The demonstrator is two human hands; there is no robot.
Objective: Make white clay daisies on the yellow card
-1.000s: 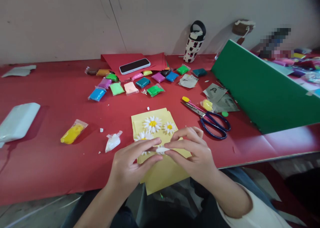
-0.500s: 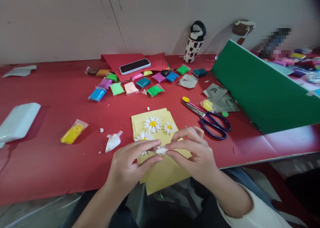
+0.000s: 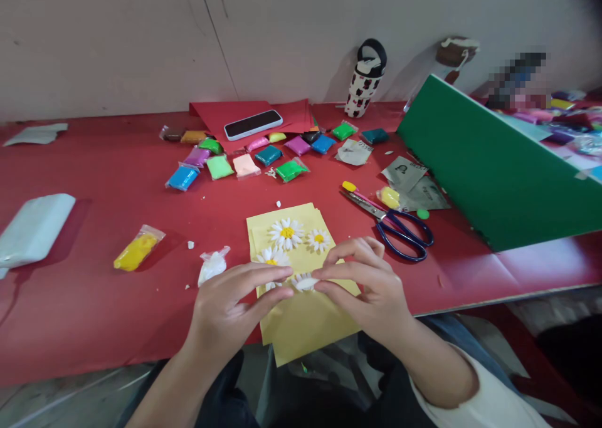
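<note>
Between thumb and fingers, my right hand [image 3: 364, 281] pinches a small pointed piece of white clay [image 3: 306, 283], shaped like a petal. My left hand [image 3: 242, 296] is just left of it, thumb and fingers apart, with nothing between them. Both hands hover over yellow paper sheets [image 3: 305, 334] at the table's front edge. On the paper lie white daisies with yellow centres: a large one [image 3: 286, 233], a smaller one [image 3: 318, 240] and one at the left [image 3: 273, 259]. Further white petals below are partly hidden by my hands.
Scissors with dark blue handles [image 3: 390, 221] lie right of the paper. Bags of white clay [image 3: 212, 265] and yellow clay [image 3: 140, 248] lie left. Behind are several coloured clay packets [image 3: 269, 156], a phone [image 3: 254, 125] and a tumbler [image 3: 365, 80]. A green board [image 3: 498, 171] leans at the right.
My left hand has moved left and its fingers have come away from the white clay petal. My right hand still pinches the petal in nearly the same spot.
</note>
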